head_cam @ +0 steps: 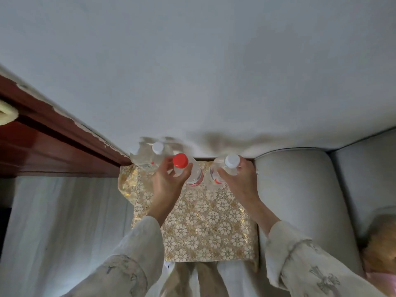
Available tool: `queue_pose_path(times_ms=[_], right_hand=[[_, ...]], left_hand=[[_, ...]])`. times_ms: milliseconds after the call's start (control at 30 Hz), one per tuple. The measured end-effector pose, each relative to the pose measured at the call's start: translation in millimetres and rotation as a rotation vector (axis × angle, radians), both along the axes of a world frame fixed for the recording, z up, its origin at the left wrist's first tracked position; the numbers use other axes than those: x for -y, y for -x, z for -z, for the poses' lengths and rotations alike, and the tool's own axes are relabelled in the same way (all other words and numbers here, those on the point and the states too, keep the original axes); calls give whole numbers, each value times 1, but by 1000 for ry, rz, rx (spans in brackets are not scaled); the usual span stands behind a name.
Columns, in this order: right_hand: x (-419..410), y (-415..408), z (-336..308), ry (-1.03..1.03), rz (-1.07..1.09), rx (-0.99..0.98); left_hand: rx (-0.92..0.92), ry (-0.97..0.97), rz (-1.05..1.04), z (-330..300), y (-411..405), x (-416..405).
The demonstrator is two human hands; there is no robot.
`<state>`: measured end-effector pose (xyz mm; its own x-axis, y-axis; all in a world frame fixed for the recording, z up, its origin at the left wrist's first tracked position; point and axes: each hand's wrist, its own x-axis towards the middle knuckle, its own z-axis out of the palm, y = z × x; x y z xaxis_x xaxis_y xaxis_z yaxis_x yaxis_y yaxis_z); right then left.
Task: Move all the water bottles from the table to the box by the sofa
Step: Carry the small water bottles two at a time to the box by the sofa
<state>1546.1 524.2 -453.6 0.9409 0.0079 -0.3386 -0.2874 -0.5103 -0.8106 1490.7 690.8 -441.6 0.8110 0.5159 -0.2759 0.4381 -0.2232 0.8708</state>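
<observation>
My left hand (169,183) grips a clear water bottle with a red cap (180,160) around its neck, over the far end of a small surface covered with a gold flower-patterned cloth (205,228). My right hand (240,179) holds a second clear bottle with a white cap (231,161) near the sofa arm. One more white-capped bottle (157,147) stands at the far left corner of the cloth, beside other clear bottles against the wall.
A grey sofa arm (300,200) runs along the right of the cloth. A dark red wooden door frame (64,136) lies at the left, with pale floor below it. A plain wall (192,71) fills the upper view.
</observation>
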Motion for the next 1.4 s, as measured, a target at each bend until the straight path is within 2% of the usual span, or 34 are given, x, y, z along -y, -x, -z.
queue_pose_path(times_ms=[167, 300, 500, 667, 867, 1200, 1400], right_hand=[[-13, -22, 34, -2, 12, 2], [-26, -31, 50, -28, 57, 37], [-45, -40, 56, -43, 87, 44], [-55, -37, 58, -63, 39, 21], [-50, -35, 62, -47, -64, -100], [-63, -29, 66, -104, 116, -117], [-49, -26, 41, -152, -5, -304]], left_hand=[[-45, -15, 46, 43, -22, -1], [17, -103, 60, 61, -32, 2], [86, -290, 79, 59, -47, 8], [47, -317, 35, 55, -56, -1], [51, -374, 102, 47, -57, -7], [62, -332, 152, 45, -54, -11], [-7, -277, 243, 26, -37, -11]])
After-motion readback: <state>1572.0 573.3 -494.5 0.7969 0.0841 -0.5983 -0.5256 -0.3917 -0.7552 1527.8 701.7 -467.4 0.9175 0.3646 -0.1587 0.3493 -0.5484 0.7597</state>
